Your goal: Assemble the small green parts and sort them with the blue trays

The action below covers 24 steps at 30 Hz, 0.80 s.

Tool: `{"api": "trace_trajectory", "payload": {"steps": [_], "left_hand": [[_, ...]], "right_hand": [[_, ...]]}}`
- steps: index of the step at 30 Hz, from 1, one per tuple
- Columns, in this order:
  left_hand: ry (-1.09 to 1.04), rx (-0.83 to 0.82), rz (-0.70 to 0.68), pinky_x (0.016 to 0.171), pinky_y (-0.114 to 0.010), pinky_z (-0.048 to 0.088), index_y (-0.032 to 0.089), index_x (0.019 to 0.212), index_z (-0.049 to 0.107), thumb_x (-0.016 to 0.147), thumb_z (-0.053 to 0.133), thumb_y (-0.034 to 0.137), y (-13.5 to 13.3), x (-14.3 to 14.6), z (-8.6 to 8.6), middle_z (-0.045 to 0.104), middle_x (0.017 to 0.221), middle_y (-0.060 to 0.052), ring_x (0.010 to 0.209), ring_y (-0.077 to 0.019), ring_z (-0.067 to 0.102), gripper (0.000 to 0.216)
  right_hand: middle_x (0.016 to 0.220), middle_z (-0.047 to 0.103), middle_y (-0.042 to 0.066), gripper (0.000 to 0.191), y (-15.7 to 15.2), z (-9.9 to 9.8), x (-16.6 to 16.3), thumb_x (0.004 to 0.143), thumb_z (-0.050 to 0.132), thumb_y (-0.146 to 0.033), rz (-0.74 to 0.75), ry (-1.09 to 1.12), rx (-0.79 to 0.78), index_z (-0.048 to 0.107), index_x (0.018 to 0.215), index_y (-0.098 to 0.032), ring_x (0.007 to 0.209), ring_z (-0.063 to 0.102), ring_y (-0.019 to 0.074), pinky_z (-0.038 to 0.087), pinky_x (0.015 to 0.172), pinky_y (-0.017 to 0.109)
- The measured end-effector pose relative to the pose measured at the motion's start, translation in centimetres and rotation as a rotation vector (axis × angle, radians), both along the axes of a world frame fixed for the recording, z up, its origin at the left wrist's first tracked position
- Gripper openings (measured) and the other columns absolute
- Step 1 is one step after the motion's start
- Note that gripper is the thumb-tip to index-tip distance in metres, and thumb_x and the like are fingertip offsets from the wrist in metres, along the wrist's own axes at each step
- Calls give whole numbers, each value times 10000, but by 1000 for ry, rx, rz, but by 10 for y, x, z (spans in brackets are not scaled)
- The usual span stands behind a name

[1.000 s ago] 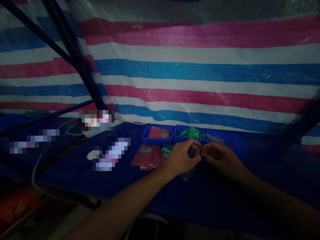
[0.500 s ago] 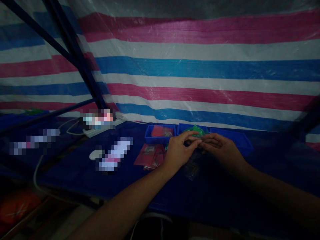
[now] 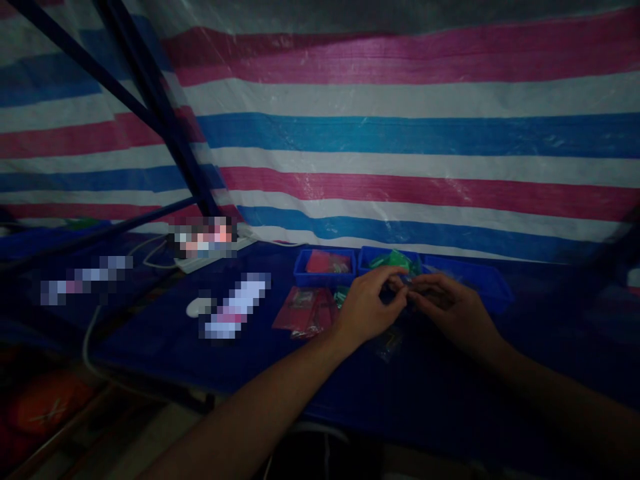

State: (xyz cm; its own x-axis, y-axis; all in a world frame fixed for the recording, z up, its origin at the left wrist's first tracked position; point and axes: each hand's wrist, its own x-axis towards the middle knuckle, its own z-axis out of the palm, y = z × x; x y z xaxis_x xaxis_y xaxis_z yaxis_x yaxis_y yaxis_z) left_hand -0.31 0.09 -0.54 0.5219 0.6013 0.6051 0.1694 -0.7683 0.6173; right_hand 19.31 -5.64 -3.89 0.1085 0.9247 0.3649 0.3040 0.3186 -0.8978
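Note:
My left hand (image 3: 367, 308) and my right hand (image 3: 447, 310) meet fingertip to fingertip over the dark blue table (image 3: 280, 363), both pinched on something small that I cannot make out in the dim light. A clear plastic bag (image 3: 390, 343) lies on the table just below them. Behind the hands stand three blue trays: one with red packets (image 3: 325, 267), one with green packets (image 3: 395, 260), and a third (image 3: 475, 283) to the right. A pile of loose red packets (image 3: 305, 310) lies left of my left hand.
A striped pink, blue and white tarp (image 3: 400, 133) hangs behind the table. Dark metal poles (image 3: 150, 100) slant at the left. A white power strip (image 3: 215, 250) with a cable and a small white round object (image 3: 197, 307) lie on the table's left part.
Both hands stayed pinched together and shifted slightly right and back toward the trays. The camera view has drifted a little.

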Motion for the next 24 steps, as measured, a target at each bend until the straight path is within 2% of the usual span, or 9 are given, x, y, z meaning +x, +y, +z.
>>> {"api": "trace_trajectory", "payload": {"steps": [4,10,13,19,24], "left_hand": [[31,27,18,895,-325,544,191,1072,689,935,606,189,0,-1,2,726,997,-49,937,-183,693,161],[53,-3,66,874,-327,532,197,1006,667,927,611,211,0,-1,3,724,964,-40,918,-190,685,98],[58,-12,60,885,-329,527,198,976,669,927,611,207,1,-1,3,730,962,-35,926,-189,686,77],[40,-40,48,878,-324,527,196,959,665,901,626,194,0,0,4,734,963,-29,910,-183,687,70],[16,-67,24,847,-304,527,197,1026,680,861,623,148,-1,1,5,725,952,-19,888,-170,682,181]], "right_hand": [[1085,795,85,346,0,2,-1,860,800,-480,-29,-22,3,743,1098,-237,906,771,261,636,857,439],[1037,799,87,383,2,3,-1,806,849,-487,-47,78,9,736,1061,-225,895,773,258,651,799,399],[1025,797,88,399,2,3,-1,804,848,-497,-46,97,3,728,1064,-219,898,771,251,649,818,396],[1037,788,89,401,-1,5,-3,795,858,-488,-44,88,16,720,1068,-228,925,767,251,646,844,398],[1025,789,80,387,-2,3,-3,810,848,-488,-26,77,16,713,1070,-235,917,771,249,647,841,397]]}}
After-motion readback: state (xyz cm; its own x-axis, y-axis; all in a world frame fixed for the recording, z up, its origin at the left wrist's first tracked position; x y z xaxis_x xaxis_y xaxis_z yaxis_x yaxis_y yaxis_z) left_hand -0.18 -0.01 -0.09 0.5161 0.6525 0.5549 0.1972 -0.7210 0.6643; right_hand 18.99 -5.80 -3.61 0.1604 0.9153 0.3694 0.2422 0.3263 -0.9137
